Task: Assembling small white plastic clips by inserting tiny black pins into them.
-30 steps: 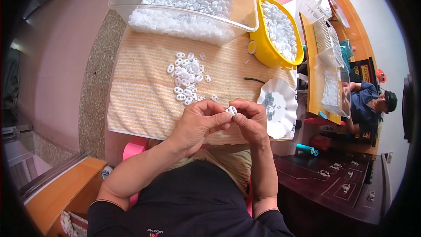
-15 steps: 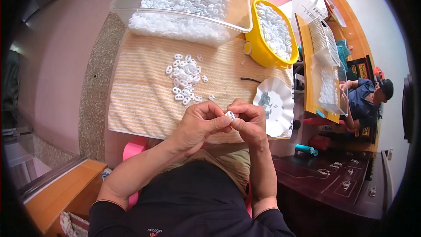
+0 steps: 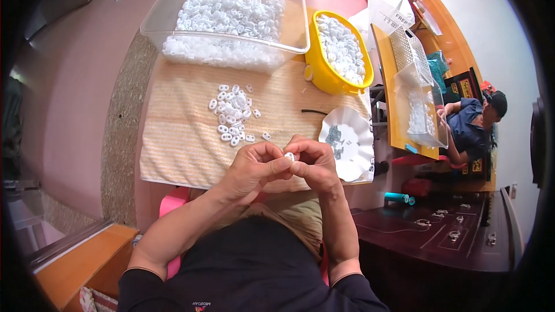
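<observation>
Between the fingertips of both hands is a small white oval plastic piece with holes [image 3: 289, 156]. My left hand [image 3: 252, 169] pinches it with thumb and forefinger, and my right hand [image 3: 315, 163] grips its other side. Fingers hide most of the piece. Beyond my left hand, a loose pile of similar two-holed white pieces [image 3: 233, 110] lies on a striped towel [image 3: 179, 144]. Just right of my right hand stands a white fluted plate [image 3: 359, 159] with tiny grey bits [image 3: 334, 138] on it. A thin black strip [image 3: 315, 111] lies by the plate's far edge.
At the towel's far side, a clear bin [image 3: 296, 17] and a yellow tub [image 3: 321, 75] hold many white pieces. Off to the right, a person [image 3: 467, 124] sits at another table with a clear bin [image 3: 436, 137]. A turquoise cylinder [image 3: 398, 197] rests on a dark surface [image 3: 393, 237].
The whole view has shifted slightly, so the table sits lower and more left. Both hands stay together on the white piece, which has turned a little between the fingers.
</observation>
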The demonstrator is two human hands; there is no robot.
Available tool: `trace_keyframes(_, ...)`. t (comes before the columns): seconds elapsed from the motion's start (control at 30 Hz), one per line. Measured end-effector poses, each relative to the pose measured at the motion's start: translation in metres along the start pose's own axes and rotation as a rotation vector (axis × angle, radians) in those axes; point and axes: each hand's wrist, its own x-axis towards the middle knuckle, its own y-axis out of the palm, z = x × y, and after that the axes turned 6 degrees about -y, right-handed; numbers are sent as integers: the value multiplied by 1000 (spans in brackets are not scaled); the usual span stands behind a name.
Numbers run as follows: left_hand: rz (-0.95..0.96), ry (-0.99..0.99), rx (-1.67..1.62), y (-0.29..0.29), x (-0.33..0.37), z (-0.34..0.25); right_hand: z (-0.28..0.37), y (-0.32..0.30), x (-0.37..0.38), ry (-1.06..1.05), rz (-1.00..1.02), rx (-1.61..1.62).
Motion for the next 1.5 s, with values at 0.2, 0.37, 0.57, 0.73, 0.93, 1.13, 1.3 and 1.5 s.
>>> trace_keyframes(0.2, 4, -82, -2, 3, 0, -1, 3, -8, -3, 27, 36, -57)
trace_keyframes(0.37, -14, -44, -17, 2, 1, 0, 10, -8, -3, -8, -63, -119)
trace_keyframes(0.57, -63, -2, 17, 0, 1, 3, 58, -33, 30, -275, -517, -806)
trace_keyframes(0.73, -97, 4, 88, 1, 1, 6, 88, -89, 97, -439, -724, -1207)
trace_keyframes(0.93, -88, 91, 247, 6, 0, 4, 67, -93, 112, -358, -590, -1157)
trace_keyframes(1.13, -111, 172, 377, 10, -6, 6, 19, -9, 103, 6, 47, -973)
trace_keyframes(1.3, -99, 239, 379, 12, -6, 9, -17, 0, 109, -113, 205, -1123)
trace_keyframes(1.5, -116, 268, 385, 11, -7, 8, -26, 14, 122, -120, 223, -1307)
